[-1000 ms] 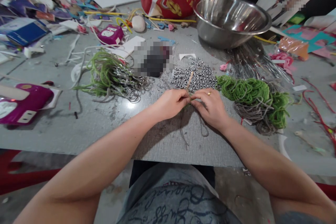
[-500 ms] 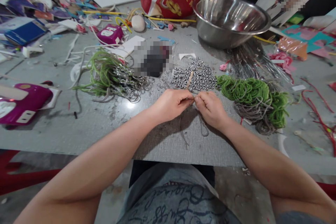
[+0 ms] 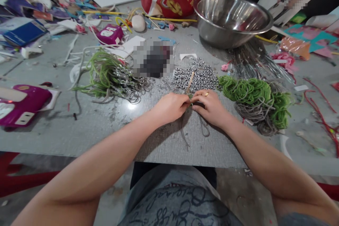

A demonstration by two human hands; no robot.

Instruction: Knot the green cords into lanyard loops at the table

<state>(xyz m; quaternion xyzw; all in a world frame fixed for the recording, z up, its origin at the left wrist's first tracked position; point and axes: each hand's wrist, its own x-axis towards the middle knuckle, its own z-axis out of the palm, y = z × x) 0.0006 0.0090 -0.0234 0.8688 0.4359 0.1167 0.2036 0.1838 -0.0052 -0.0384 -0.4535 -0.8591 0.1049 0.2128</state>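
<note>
My left hand (image 3: 173, 106) is closed in a pinch on a grey cord (image 3: 183, 135), whose loose end trails down onto the table. Close beside it, my right hand (image 3: 209, 107) pinches the same work with thumb and fingers. A small green bit of cord shows between the fingertips; its exact shape is hidden. A thin wooden stick (image 3: 190, 80) pokes up just beyond the fingers. Past the hands lies a patch of silvery metal beads (image 3: 203, 76). Bundles of green cord (image 3: 246, 91) and grey cord lie to the right.
Finished-looking green and grey cords with metal pieces (image 3: 113, 77) lie at left. A steel bowl (image 3: 233, 39) and a red bag (image 3: 169, 3) stand at the back. Purple devices (image 3: 29, 104) sit on the left. Red cords (image 3: 321, 116) lie far right.
Both hands have shifted slightly left. My right hand's fingers have stretched out and turned from a curled fist-like grip, and a green bit now shows between the fingertips.
</note>
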